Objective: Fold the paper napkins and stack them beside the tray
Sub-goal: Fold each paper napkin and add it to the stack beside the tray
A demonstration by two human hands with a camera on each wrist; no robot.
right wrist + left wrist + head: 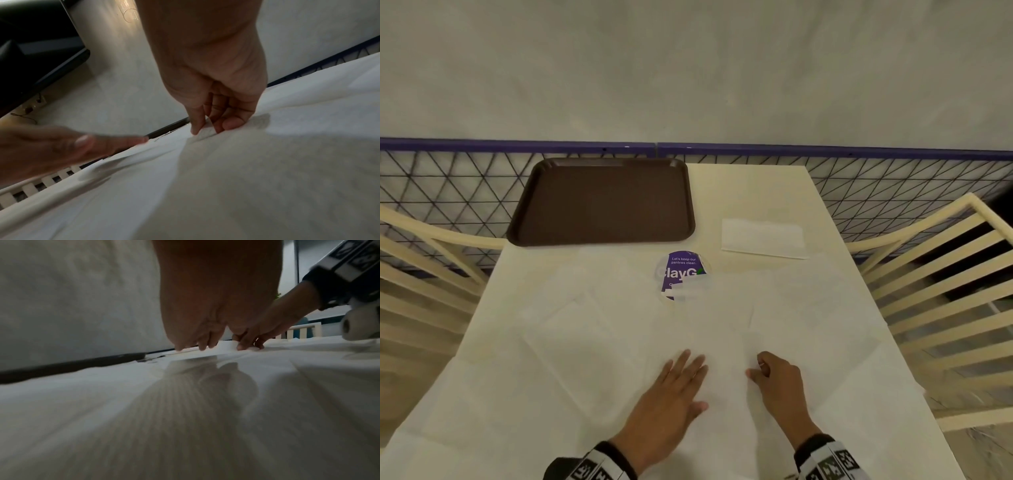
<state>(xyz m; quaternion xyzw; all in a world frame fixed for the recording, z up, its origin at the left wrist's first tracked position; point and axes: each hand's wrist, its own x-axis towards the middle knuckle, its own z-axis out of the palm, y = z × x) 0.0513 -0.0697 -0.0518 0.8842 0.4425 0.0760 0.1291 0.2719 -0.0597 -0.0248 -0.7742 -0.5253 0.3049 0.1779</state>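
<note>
Several unfolded white paper napkins point(619, 342) cover the near half of the cream table. My left hand point(681, 377) lies flat on one, fingers straight and pressing down; the left wrist view shows its fingertips point(202, 344) on the paper. Just to its right, my right hand point(756, 371) has curled fingers. The right wrist view shows its thumb and fingers point(195, 128) pinching a raised bit of napkin point(205, 133). One folded napkin point(763, 237) lies right of the brown tray point(602, 202), which is empty.
A purple round sticker point(683, 274) shows on the table between the napkins. Cream slatted chairs stand at the left point(421, 260) and right point(945, 274). A black mesh fence point(448, 185) with a purple rail runs behind the table's far edge.
</note>
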